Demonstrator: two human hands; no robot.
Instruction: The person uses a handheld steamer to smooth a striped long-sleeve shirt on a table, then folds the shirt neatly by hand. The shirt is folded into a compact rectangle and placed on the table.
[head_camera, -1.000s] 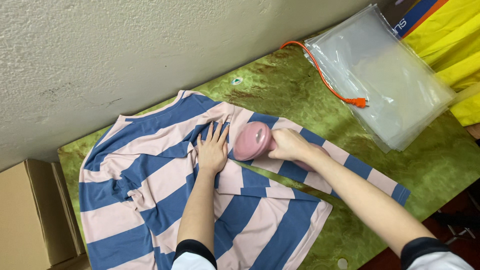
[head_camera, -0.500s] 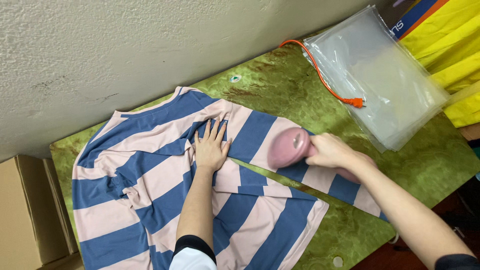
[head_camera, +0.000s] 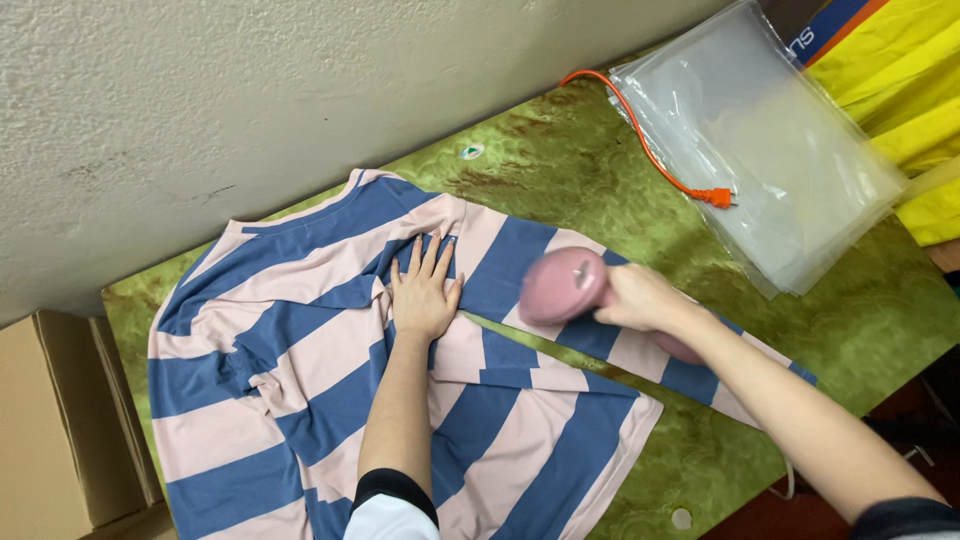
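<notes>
Head view, looking straight down: the left hand (head_camera: 425, 295) lies flat on the striped shirt (head_camera: 330, 370), palm down, fingers (head_camera: 432, 256) spread wide and pressing the cloth against the green surface (head_camera: 600, 190). The pink-and-blue shirt stretches out on all sides of those fingers, its neckline just beyond the fingertips towards the wall (head_camera: 250, 90), its body running back under the forearm, one sleeve reaching off to the right.

The right hand (head_camera: 645, 297) is wrapped around the handle of a pink handheld steamer (head_camera: 565, 285), fingers curled shut on it; the steamer head is blurred, sitting on the sleeve just left of the knuckles and near the left hand's little finger, though not touching it. The sleeve passes under the right wrist and carries on behind it along the forearm.

Beyond the right hand's fingers, well apart, an orange cable (head_camera: 650, 150) snakes across the surface to a plug end beside a stack of clear plastic bags (head_camera: 760, 150). Yellow fabric (head_camera: 900, 110) shows past the bags at the far corner. Off to the left of the left hand, past the shirt's edge, a cardboard box (head_camera: 50, 430) stands beside the surface.
</notes>
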